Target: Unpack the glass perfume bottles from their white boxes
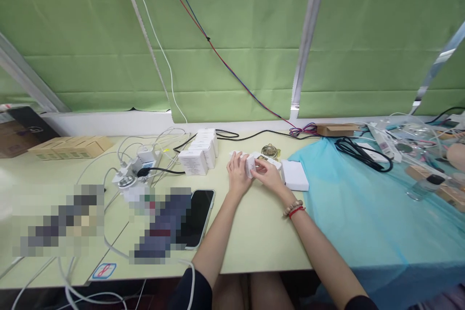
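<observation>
My left hand (238, 174) and my right hand (269, 177) meet over the pale green table (261, 232), both closed around a small white box (251, 163) held between them. Just behind the box sits a small round gold-coloured glass bottle (269, 151). A flat white box (295, 175) lies right of my right hand. My right wrist wears a bead bracelet and a red cord.
A row of white boxes (200, 152) stands left of my hands. A dark phone (198, 217) lies near the front. White chargers and cables (136, 169) spread at left, cardboard boxes (70, 147) behind. A blue cloth (374, 213) with clutter covers the right.
</observation>
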The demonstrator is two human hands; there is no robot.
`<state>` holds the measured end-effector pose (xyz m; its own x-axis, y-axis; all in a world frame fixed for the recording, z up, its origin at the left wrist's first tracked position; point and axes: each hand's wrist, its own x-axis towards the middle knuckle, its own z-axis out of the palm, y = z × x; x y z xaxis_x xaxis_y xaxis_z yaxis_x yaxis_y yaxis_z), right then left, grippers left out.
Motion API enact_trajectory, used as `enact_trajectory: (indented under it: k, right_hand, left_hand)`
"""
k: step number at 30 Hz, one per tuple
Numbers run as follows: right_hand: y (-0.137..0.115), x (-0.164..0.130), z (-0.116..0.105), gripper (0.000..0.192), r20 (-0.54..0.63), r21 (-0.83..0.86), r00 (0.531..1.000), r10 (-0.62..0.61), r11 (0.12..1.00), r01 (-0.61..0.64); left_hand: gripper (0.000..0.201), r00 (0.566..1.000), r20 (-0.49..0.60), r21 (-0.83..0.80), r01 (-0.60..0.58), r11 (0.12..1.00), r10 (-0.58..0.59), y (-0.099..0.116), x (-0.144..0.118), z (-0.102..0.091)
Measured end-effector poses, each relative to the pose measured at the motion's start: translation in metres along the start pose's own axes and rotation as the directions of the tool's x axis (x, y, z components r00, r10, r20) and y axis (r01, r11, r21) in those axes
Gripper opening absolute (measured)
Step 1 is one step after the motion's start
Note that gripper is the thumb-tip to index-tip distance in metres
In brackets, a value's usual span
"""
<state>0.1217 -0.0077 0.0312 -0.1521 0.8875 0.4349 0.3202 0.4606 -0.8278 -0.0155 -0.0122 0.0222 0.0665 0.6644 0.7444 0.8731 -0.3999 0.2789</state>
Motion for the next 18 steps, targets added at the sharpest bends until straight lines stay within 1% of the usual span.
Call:
enact_trajectory:
  k: [4,6,10,12,14,16,18]
  right_hand:
    - [-0.002,-0.002,-0.004,0.043,0.003,-0.047,1.0,0.009,0.999,-0.009]
    - [-0.006,-0.003,-0.006,0.04,-0.001,-0.097,1.0,0.017,0.995,-0.017]
    - [-0.014,-0.005,-0.006,0.029,-0.013,-0.228,0.999,0.033,0.973,-0.035]
    - [-0.017,-0.005,-0.005,0.025,-0.021,-0.272,0.999,0.036,0.962,-0.04]
    - [-0.017,-0.005,-0.005,0.018,-0.048,-0.32,0.998,0.027,0.946,-0.041]
    - [-0.016,-0.004,-0.005,0.01,-0.1,-0.385,0.995,0.025,0.921,-0.062]
    - [-0.014,-0.004,-0.006,0.011,-0.157,-0.425,0.987,0.032,0.9,-0.097]
  left_hand:
    - [0.048,1.0,0.03,0.007,0.004,1.0,-0.005,0.003,0.001,-0.002]
    - [0.048,0.999,0.043,0.01,-0.012,1.0,0.011,0.004,0.001,-0.001]
    - [0.047,0.993,0.086,0.013,-0.077,0.997,0.075,0.003,0.0,0.001]
    - [0.046,0.99,0.09,-0.005,-0.112,0.994,0.112,0.002,-0.001,0.003]
    - [0.046,0.99,0.068,-0.036,-0.125,0.992,0.127,0.0,-0.001,0.004]
    - [0.047,0.992,0.043,-0.062,-0.118,0.991,0.12,-0.002,-0.001,0.004]
    - [0.048,0.993,0.035,-0.071,-0.108,0.992,0.111,-0.002,-0.002,0.004]
